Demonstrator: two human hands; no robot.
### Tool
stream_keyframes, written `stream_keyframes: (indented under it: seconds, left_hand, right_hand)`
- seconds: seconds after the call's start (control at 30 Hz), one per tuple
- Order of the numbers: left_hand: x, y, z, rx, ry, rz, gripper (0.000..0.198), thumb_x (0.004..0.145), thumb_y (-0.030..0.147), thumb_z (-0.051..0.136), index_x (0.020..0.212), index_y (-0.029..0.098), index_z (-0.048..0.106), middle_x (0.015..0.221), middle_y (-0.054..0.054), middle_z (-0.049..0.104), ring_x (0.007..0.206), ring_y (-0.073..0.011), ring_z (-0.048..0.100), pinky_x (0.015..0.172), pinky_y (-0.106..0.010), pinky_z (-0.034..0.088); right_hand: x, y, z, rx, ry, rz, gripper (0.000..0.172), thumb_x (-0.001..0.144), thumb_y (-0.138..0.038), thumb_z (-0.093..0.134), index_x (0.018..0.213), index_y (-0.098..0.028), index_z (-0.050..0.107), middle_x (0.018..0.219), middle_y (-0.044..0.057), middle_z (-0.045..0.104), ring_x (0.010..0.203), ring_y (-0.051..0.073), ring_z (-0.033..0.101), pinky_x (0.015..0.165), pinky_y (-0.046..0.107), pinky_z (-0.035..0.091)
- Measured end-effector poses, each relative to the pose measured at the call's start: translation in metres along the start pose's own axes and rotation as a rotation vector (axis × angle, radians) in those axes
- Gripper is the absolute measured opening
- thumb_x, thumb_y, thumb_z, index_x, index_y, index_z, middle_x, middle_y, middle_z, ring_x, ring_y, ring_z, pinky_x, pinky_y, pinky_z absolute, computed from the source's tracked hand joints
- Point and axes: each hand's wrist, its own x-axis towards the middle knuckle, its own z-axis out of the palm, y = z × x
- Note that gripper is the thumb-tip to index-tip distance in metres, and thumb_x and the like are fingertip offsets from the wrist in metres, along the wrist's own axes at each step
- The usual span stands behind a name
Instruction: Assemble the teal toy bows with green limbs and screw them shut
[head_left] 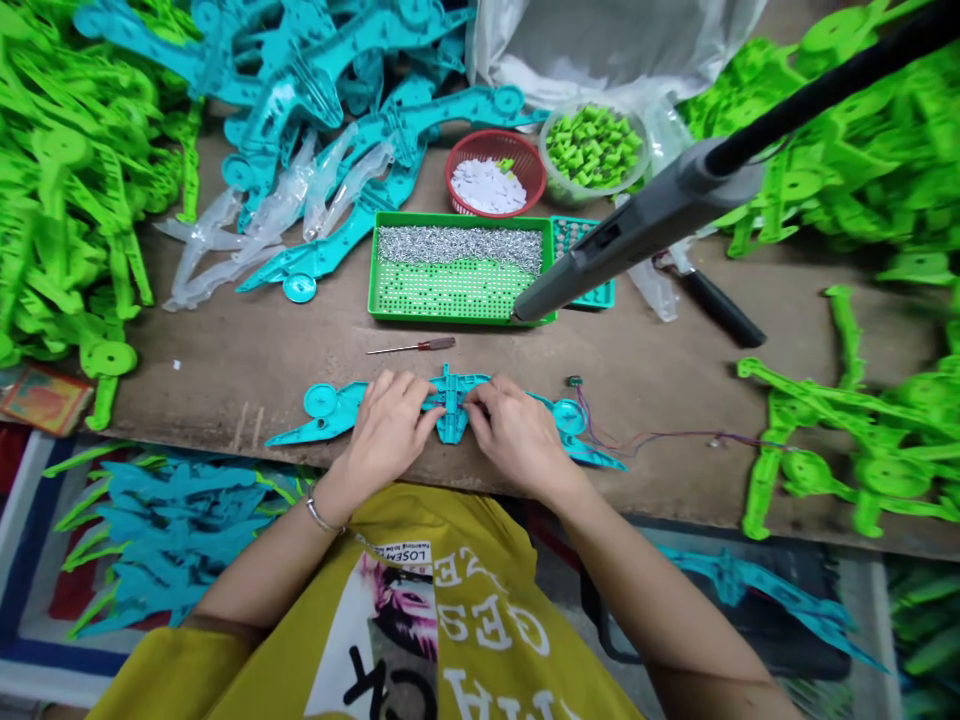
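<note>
A teal plastic winged model part (pixel 450 400) lies flat on the wooden workbench (pixel 225 400), close to its front edge. My left hand (pixel 386 430) grips its middle from the left, and my right hand (pixel 514 437) grips it from the right, with the fingertips of both hands nearly meeting. Thin coloured wires (pixel 645 438) run right from the part's right wing. A small green circuit board (pixel 574 381) lies just above them. A red-handled small screwdriver (pixel 416 345) rests beyond my hands.
A green tray of screws (pixel 457 268), a red basket (pixel 495 172) and a bowl of green pieces (pixel 592 150) stand ahead. A grey electric screwdriver (pixel 637 220) hangs over the bench's right side. Piles of green (pixel 67 200) and teal parts (pixel 315 100) crowd the surroundings.
</note>
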Motion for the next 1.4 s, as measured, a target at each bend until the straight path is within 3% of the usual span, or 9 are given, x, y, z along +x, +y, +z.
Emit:
stream_keyframes:
  seconds: [0.17, 0.4, 0.67, 0.87, 1.07, 1.23, 1.4]
  left_hand:
    - [0.005, -0.002, 0.009, -0.062, -0.049, -0.042, 0.007, 0.094, 0.022, 0.055, 0.094, 0.020, 0.062, 0.093, -0.005, 0.067, 0.092, -0.0235, 0.061, 0.082, -0.037, 0.042]
    - [0.000, -0.013, 0.005, -0.239, 0.106, -0.018, 0.012, 0.097, 0.018, 0.048, 0.095, 0.018, 0.060, 0.091, -0.005, 0.063, 0.088, -0.0187, 0.062, 0.079, -0.030, 0.047]
    - [-0.004, -0.017, 0.009, -0.262, 0.223, 0.061, 0.010, 0.097, 0.016, 0.049, 0.095, 0.019, 0.059, 0.089, -0.004, 0.062, 0.086, -0.0165, 0.063, 0.078, -0.028, 0.050]
    - [-0.006, -0.020, 0.009, -0.274, 0.234, 0.095, 0.007, 0.095, 0.016, 0.053, 0.095, 0.019, 0.059, 0.088, -0.003, 0.063, 0.084, -0.0158, 0.063, 0.075, -0.028, 0.051]
    - [-0.007, -0.021, 0.013, -0.271, 0.252, 0.106, 0.006, 0.095, 0.017, 0.054, 0.096, 0.018, 0.060, 0.087, -0.003, 0.062, 0.083, -0.0158, 0.062, 0.075, -0.028, 0.050]
    - [-0.007, -0.023, 0.012, -0.282, 0.234, 0.132, 0.005, 0.093, 0.018, 0.059, 0.098, 0.019, 0.060, 0.086, -0.003, 0.061, 0.082, -0.0153, 0.061, 0.073, -0.027, 0.050]
    - [-0.007, -0.023, 0.010, -0.360, 0.317, 0.091, 0.008, 0.090, 0.014, 0.059, 0.097, 0.018, 0.062, 0.085, -0.002, 0.062, 0.077, -0.0136, 0.061, 0.071, -0.026, 0.050]
  right_hand:
    - [0.002, -0.007, 0.005, 0.053, -0.006, 0.001, 0.025, 0.093, -0.019, 0.043, 0.092, -0.017, 0.068, 0.095, 0.011, 0.066, 0.077, 0.021, 0.063, 0.065, 0.030, 0.039]
    - [-0.002, 0.008, 0.008, 0.324, 0.099, -0.028, 0.027, 0.075, -0.010, 0.050, 0.101, -0.013, 0.059, 0.080, 0.006, 0.065, 0.068, 0.017, 0.060, 0.067, 0.027, 0.043]
    - [-0.002, 0.001, 0.016, 0.246, 0.138, 0.002, 0.013, 0.081, -0.016, 0.051, 0.087, -0.021, 0.062, 0.075, 0.003, 0.068, 0.068, 0.018, 0.062, 0.064, 0.027, 0.040]
    - [-0.004, 0.010, 0.012, 0.209, 0.137, -0.062, 0.014, 0.080, -0.018, 0.055, 0.093, -0.019, 0.061, 0.082, 0.005, 0.069, 0.070, 0.018, 0.062, 0.067, 0.028, 0.041]
    - [0.000, 0.006, 0.013, 0.208, 0.152, -0.065, 0.010, 0.081, -0.015, 0.051, 0.086, -0.021, 0.058, 0.072, 0.003, 0.065, 0.066, 0.018, 0.060, 0.063, 0.028, 0.037]
    - [0.001, 0.006, 0.021, 0.287, 0.218, -0.059, 0.007, 0.085, -0.018, 0.051, 0.085, -0.021, 0.057, 0.077, 0.005, 0.068, 0.073, 0.020, 0.063, 0.067, 0.028, 0.041]
    - [-0.002, 0.015, 0.011, 0.349, 0.202, -0.134, 0.005, 0.085, -0.023, 0.056, 0.088, -0.020, 0.060, 0.085, 0.005, 0.069, 0.080, 0.021, 0.063, 0.074, 0.031, 0.046]
